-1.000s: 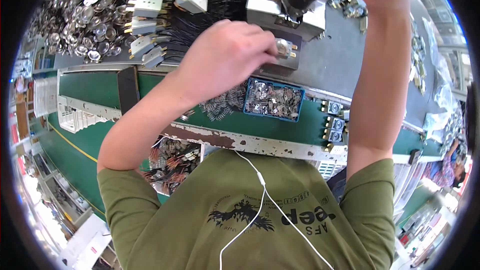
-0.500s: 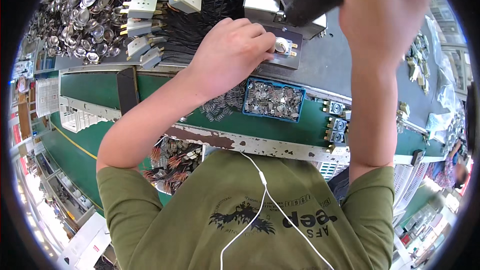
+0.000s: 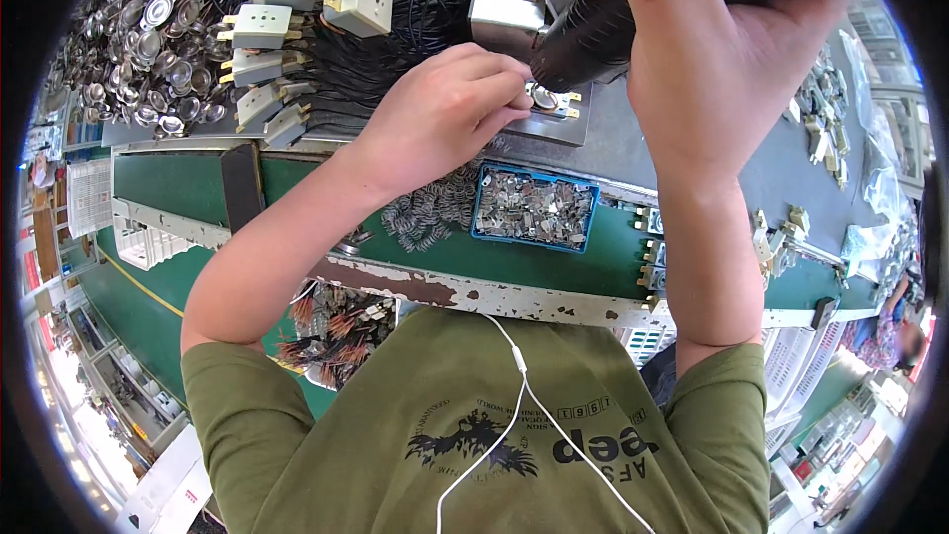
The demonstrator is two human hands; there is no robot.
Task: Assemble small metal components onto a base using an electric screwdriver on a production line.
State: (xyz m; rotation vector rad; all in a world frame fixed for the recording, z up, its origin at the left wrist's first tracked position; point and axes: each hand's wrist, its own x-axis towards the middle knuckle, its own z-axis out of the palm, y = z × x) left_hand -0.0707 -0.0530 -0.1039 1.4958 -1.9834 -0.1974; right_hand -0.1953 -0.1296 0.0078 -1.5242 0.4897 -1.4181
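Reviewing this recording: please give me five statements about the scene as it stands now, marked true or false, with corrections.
1. The right hand grips a black cylindrical handheld tool. True.
2. The left hand also grips that tool. False: its fingers are at a small pale part with brass-coloured prongs.
3. A blue rectangular tray contains small silvery metal pieces. True.
4. Loose coiled metal springs lie right of the tray. False: they lie to its left.
5. White rectangular blocks with brass-coloured prongs are left of the left hand. True.
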